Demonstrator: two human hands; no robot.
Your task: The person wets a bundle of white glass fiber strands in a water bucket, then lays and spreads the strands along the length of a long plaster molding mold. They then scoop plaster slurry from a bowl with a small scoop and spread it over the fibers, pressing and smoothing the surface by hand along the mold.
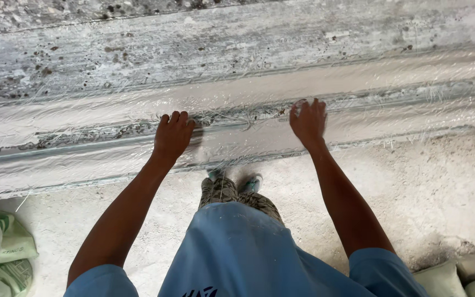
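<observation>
Nearest, below the long sheeted form (237, 129), pale sacks sit on the dusty floor (424, 181): green-and-white printed bags (1, 253) at the near left, plain greyish ones (463, 272) at the near right. Against the form's near edge, both hands lie flat on it; the left hand (172, 135) has its fingers curled slightly over a ridge, the right hand (308, 121) is spread wide, and neither grip closes on anything. The clear film (391, 77) over the form looks thin, slippery and easily torn, the fibrous layer beneath soft and probably wet, best pressed, not pinched. Beyond the form runs a speckled concrete wall (138, 33).
</observation>
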